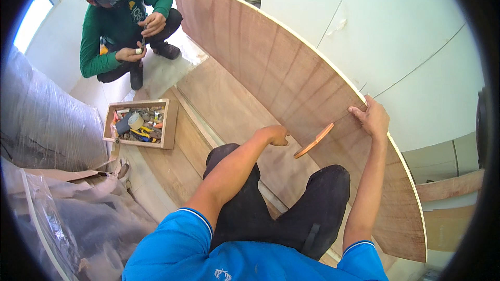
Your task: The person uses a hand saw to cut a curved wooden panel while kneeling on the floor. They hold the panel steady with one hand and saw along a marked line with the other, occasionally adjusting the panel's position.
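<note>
A large reddish-brown plywood panel (291, 67) stands on edge, tilted, to the right of my knees. My right hand (372, 118) grips its upper edge, thumb on the brown face and fingers over the rim. Lower on that face is a long, narrow orange-brown oblong (314, 141); whether it is a slot or an attached strip I cannot tell. My left hand (273, 135) is in front of the panel, left of the oblong and apart from it. Its fingers are curled, and anything inside them is hidden.
A wooden box (169, 125) of hand tools and a tape roll sits on wooden boards (190, 148) at left. Beyond it squats a person in a green top (96, 39), holding a small item. Plastic-wrapped bulk (47, 114) lines the left; white panels (401, 31) stand behind the plywood.
</note>
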`<state>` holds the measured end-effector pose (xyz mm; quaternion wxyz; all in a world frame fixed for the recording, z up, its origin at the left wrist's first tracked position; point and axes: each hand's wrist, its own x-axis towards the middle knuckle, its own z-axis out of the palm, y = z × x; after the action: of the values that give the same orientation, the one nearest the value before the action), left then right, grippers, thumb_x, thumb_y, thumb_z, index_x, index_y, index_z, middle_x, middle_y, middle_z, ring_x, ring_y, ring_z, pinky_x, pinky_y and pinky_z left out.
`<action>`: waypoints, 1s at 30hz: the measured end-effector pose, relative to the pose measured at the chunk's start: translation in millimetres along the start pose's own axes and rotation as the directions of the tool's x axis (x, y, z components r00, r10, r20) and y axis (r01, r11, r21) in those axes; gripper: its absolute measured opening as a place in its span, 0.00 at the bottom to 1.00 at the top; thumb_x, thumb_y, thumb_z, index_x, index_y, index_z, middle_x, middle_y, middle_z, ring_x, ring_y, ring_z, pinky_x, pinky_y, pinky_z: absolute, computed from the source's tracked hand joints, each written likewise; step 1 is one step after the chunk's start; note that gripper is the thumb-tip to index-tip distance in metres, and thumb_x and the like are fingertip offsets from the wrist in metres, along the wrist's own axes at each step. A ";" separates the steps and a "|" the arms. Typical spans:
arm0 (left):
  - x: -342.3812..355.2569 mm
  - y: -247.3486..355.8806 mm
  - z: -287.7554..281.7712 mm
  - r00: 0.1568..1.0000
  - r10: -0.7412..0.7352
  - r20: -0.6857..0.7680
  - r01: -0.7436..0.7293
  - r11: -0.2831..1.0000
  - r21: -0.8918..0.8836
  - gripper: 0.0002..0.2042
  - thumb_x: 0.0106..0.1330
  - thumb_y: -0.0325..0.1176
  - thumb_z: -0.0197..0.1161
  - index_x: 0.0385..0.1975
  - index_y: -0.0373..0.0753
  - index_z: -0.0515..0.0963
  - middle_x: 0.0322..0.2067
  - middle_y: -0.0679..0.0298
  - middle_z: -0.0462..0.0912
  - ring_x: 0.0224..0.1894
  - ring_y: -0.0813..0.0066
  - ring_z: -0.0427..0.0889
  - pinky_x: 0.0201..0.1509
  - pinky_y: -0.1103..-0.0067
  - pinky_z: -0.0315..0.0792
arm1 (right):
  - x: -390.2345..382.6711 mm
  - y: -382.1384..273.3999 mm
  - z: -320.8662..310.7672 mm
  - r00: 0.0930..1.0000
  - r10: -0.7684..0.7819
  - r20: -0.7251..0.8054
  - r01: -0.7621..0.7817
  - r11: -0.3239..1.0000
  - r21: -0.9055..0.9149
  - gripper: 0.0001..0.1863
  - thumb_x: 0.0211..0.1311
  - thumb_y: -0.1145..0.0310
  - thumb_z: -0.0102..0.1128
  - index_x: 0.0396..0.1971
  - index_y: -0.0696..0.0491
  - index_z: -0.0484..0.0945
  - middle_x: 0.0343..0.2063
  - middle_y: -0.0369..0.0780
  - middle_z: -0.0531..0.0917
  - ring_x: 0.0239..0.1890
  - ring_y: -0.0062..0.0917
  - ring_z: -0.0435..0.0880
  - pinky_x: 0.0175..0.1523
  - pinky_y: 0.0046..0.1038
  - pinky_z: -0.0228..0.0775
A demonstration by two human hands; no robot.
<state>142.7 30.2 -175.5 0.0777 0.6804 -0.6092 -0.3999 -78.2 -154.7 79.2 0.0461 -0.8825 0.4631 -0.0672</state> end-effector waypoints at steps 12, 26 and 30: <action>18.0 -19.9 8.1 0.998 0.000 -0.055 0.003 0.998 0.065 0.27 0.66 0.47 0.70 0.60 0.36 0.84 0.56 0.45 0.87 0.60 0.46 0.86 0.66 0.60 0.78 | 16.4 14.5 17.8 0.994 -0.099 -0.036 0.097 0.994 -0.053 0.33 0.58 0.36 0.73 0.45 0.53 0.84 0.36 0.48 0.90 0.43 0.48 0.88 0.47 0.49 0.77; -11.6 0.5 -13.4 0.999 0.043 -0.011 -0.043 0.999 -0.021 0.33 0.72 0.46 0.67 0.72 0.34 0.73 0.67 0.40 0.78 0.70 0.43 0.77 0.74 0.62 0.71 | 13.3 17.5 15.0 1.000 -0.005 0.031 0.007 0.999 -0.049 0.37 0.55 0.33 0.75 0.54 0.47 0.87 0.33 0.39 0.91 0.43 0.37 0.91 0.46 0.42 0.80; -16.0 0.3 -13.3 0.998 0.053 -0.017 -0.054 0.998 -0.028 0.33 0.72 0.46 0.67 0.72 0.34 0.72 0.67 0.41 0.78 0.70 0.44 0.77 0.74 0.62 0.71 | 10.4 8.3 12.9 1.000 -0.014 0.009 0.014 0.998 -0.069 0.37 0.54 0.32 0.75 0.52 0.49 0.87 0.31 0.38 0.91 0.41 0.36 0.91 0.45 0.42 0.80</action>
<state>152.0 39.3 -159.3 0.1032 0.6659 -0.6208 -0.4006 -77.0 -167.8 66.1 0.0174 -0.8871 0.4588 -0.0476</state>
